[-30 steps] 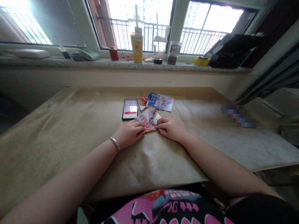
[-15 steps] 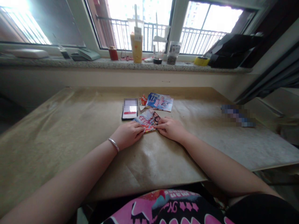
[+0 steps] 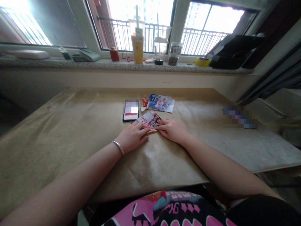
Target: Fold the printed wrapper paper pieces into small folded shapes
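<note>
A printed paper leaflet [image 3: 150, 118], partly folded along its near edge, lies on the table between my hands. My left hand [image 3: 131, 135], with a silver bangle at the wrist, has its fingers on the leaflet's near left part, pressing the fold. At the near right corner, my right hand [image 3: 173, 130] pinches the paper between thumb and fingers. The fingers cover parts of the near edge. Just beyond lies a stack of blue printed leaflets [image 3: 162, 103], with a folded orange and white paper piece [image 3: 144, 102] at its left. A phone [image 3: 130, 117] with a lit screen rests left of the leaflet.
A tan cover lies over the table [image 3: 70, 131]. Toward its right edge is a blurred-out flat item [image 3: 240, 117]. On the windowsill [image 3: 103, 64] stand a tall yellow drink cup [image 3: 137, 47], a red jar [image 3: 114, 54], two clear cups, yellow tape [image 3: 203, 61] and a black bag [image 3: 230, 53].
My left hand has shifted slightly right along the leaflet's near edge, its fingers now further over the fold. My right hand stays at the near right corner.
</note>
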`<state>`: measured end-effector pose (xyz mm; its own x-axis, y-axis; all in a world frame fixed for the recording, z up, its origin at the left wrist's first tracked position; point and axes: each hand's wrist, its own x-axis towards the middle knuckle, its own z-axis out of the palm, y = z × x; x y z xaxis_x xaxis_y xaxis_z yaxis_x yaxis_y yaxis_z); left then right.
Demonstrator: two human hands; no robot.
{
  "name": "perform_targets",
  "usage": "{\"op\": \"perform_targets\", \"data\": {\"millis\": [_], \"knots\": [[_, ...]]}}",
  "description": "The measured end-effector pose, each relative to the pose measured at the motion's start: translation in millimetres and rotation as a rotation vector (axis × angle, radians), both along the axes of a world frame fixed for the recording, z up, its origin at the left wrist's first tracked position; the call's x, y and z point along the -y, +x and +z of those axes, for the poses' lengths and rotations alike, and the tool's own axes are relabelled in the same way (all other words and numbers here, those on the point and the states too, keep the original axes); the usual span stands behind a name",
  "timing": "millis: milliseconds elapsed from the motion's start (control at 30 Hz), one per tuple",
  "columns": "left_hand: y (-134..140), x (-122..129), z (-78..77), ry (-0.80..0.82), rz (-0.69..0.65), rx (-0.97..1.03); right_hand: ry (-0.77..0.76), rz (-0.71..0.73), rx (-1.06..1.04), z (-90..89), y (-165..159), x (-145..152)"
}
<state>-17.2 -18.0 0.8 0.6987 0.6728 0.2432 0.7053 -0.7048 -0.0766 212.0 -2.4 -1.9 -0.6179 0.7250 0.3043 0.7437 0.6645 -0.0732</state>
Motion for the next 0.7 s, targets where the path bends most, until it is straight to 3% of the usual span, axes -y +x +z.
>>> {"op": "perform_targets", "data": {"millis": [267, 700], "knots": [[2, 2, 1.9, -0.036, 0.023, 0.014, -0.051, -0.026, 0.019, 6.0, 5, 0], [7, 2, -1.7, -0.053, -0.027, 0.035, -0.043, 0.003, -0.015, 1.2, 12, -4]]}}
